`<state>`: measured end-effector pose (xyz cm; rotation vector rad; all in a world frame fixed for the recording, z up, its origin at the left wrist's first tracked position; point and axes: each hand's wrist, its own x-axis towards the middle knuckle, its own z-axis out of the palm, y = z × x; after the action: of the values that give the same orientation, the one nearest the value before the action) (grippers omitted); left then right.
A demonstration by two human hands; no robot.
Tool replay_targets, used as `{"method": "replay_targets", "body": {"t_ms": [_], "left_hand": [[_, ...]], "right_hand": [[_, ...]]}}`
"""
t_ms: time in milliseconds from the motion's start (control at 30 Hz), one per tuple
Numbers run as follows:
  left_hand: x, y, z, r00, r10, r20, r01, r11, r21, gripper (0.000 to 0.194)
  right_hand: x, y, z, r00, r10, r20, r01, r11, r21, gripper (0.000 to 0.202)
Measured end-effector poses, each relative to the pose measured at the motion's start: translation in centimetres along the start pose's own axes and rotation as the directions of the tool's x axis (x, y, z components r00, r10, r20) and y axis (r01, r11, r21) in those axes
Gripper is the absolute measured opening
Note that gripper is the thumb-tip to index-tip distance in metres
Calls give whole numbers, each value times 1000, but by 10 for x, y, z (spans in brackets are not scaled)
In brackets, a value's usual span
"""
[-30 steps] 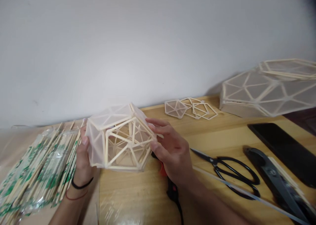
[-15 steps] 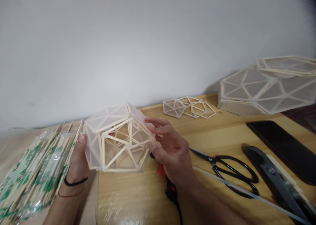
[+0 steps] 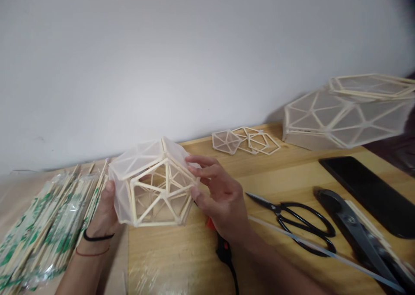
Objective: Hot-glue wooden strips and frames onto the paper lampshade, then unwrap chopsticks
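A rounded model built of thin wooden sticks (image 3: 149, 187), with whitish translucent sheet over several faces, is held just above the wooden table. Its face toward me is a bare pentagon of sticks with spokes meeting at the middle. My left hand (image 3: 105, 208) grips the model's left side, the thumb showing and the other fingers hidden behind it. On the right side, my right hand (image 3: 217, 191) holds the edge between thumb and fingers. Below the right hand, partly covered by it, lies a black and red corded tool (image 3: 223, 248).
Bagged wooden sticks (image 3: 61, 217) lie at left. Flat stick pentagons (image 3: 259, 141), one covered (image 3: 226, 141), rest near the wall. At right are black scissors (image 3: 301, 219), a clear thin rod (image 3: 292, 234), a dark cutting tool (image 3: 353, 221), a phone (image 3: 369, 195) and a larger covered stick model (image 3: 346, 120).
Both hands still hold the stick model, which has shifted very slightly. The whole view has drifted a little, with the things at right appearing farther left.
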<state>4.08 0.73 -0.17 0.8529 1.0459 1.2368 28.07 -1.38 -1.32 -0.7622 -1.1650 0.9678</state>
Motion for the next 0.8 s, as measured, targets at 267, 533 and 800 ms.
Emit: {"method": "replay_targets", "body": {"t_ms": [267, 533, 800], "left_hand": [[3, 0, -9, 1000, -14, -17, 16, 994, 112, 82], [3, -2, 1, 999, 7, -34, -4, 995, 97, 87], [2, -6, -8, 999, -8, -52, 13, 995, 97, 80]], "right_hand": [[3, -1, -1, 1000, 9, -2, -9, 1000, 21, 25], [4, 1, 1, 999, 44, -12, -43, 998, 50, 26], [4, 0, 1, 999, 45, -17, -44, 998, 47, 24]]}}
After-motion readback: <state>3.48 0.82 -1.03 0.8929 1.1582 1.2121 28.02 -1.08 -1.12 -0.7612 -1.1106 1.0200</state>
